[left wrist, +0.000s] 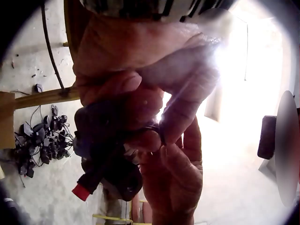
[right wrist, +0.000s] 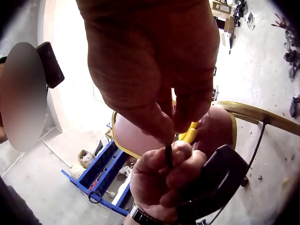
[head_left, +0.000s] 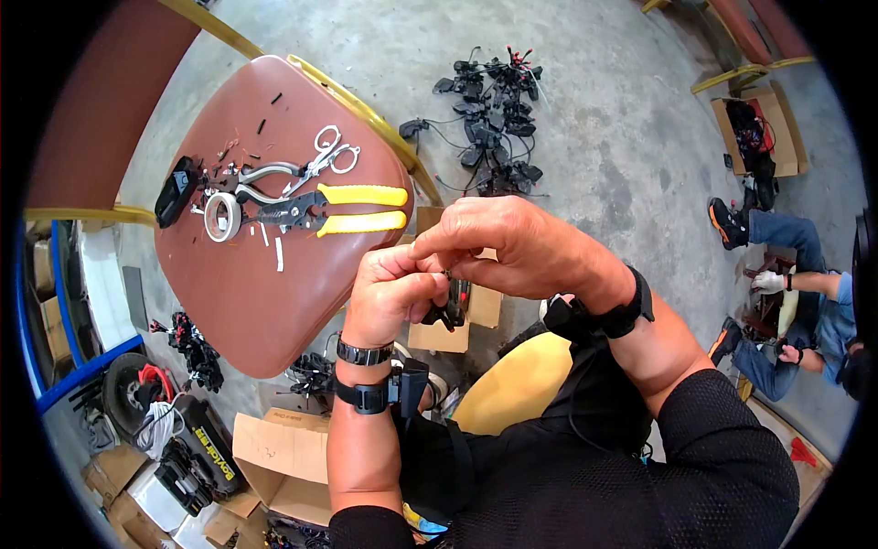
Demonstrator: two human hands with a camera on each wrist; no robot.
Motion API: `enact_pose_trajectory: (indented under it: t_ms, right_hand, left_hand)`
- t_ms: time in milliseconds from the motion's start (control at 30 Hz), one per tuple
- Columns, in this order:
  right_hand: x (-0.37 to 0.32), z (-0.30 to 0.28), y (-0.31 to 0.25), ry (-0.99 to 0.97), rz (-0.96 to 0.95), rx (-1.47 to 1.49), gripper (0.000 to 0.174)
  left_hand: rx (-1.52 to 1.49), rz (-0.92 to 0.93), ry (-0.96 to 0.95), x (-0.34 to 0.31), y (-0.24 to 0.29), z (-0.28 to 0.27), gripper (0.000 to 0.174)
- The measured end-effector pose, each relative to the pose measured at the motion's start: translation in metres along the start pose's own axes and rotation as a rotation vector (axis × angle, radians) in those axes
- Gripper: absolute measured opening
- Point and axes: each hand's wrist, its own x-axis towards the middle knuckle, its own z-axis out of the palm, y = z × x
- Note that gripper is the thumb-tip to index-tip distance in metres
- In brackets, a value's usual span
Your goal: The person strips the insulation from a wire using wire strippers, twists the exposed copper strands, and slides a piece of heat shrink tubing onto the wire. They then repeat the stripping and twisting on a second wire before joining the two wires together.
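Observation:
My left hand (head_left: pixel 389 297) grips a small black plastic device (left wrist: pixel 101 126) in its curled fingers. A red-tipped connector (left wrist: pixel 81 192) sticks out below the device in the left wrist view. Between the fingertips of both hands runs a short black cable (right wrist: pixel 168 155). The right hand (head_left: pixel 521 245) meets the left from the right side, its thumb and fingers pinching at the cable's end. Fingers hide most of the cable in the head view. Both hands are raised over the floor, just right of the brown chair seat (head_left: pixel 265 316).
On the seat lie yellow-handled wire strippers (head_left: pixel 361 209), grey pliers (head_left: pixel 270 170), scissors (head_left: pixel 331 151), a tape roll (head_left: pixel 222 217) and scraps. Several black devices (head_left: pixel 489 128) are heaped on the floor. An open cardboard box (head_left: pixel 283 457) stands at lower left; another person (head_left: pixel 809 302) sits at right.

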Motion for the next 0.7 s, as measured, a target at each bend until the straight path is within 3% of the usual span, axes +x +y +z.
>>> enact_pose_trajectory:
  t_ms: [400, 700]
  right_hand:
    - [0.003, -0.003, 0.002, -0.012, 0.135, -0.062, 0.032]
    - [-0.005, 0.004, 0.001, -0.017, 0.212, -0.199, 0.035]
  left_hand:
    - [0.075, -0.041, 0.093, -0.001, 0.007, 0.01, 0.004]
    - [0.667, 0.252, 0.245, -0.01, -0.005, 0.026, 0.007]
